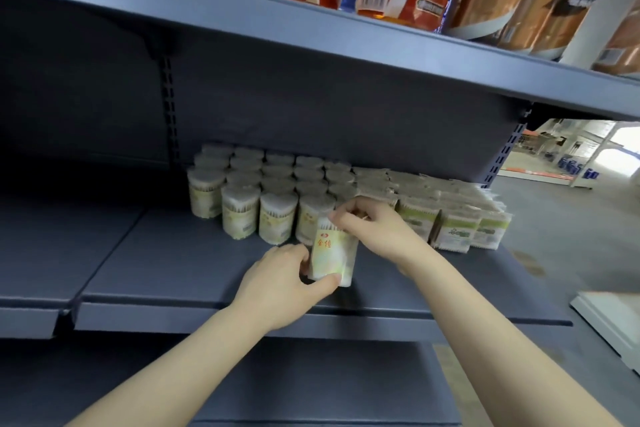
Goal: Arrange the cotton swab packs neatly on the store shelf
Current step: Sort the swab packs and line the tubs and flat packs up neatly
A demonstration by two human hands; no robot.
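2 hands on 1 cotton swab pack at the shelf front.

The left hand (282,282) curls round the base of the pack (333,256); the right hand (372,229) pinches its top. It stands upright on the grey shelf (173,263), just before the rows of round packs (273,191), square packs (450,215) alongside.

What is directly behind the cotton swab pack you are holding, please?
Behind the held pack stand rows of round swab packs on the shelf. The pack and the right hand cover the front-row pack directly behind.
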